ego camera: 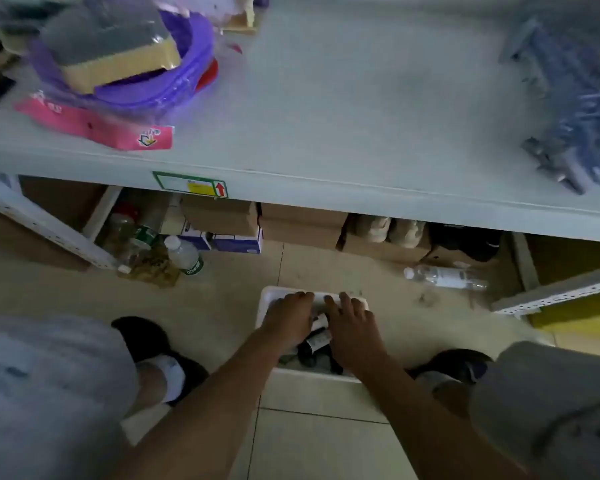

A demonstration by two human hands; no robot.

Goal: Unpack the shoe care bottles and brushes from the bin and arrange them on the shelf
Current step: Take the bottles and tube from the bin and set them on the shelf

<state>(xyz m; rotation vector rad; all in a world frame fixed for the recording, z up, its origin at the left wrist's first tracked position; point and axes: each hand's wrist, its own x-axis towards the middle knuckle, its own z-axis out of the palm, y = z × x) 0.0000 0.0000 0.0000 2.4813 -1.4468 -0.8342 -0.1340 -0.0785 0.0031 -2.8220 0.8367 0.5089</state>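
A white bin (269,295) sits on the tiled floor between my feet, below the grey shelf (343,109). Both hands reach down into it. My left hand (288,315) lies palm down over the bin's left half, fingers slightly spread. My right hand (352,327) covers the right half, fingers pointing to the far rim. Between the hands I see small dark shoe care bottles with white labels (317,341). Whether either hand grips anything is hidden beneath the palms.
On the shelf's left lie a purple basin with a sponge (118,60) and pink packaging (94,128); blue packaged items (575,98) lie at its right. Cardboard boxes (302,223) and plastic water bottles (184,256) stand under the shelf. Another bottle (444,277) lies on the floor.
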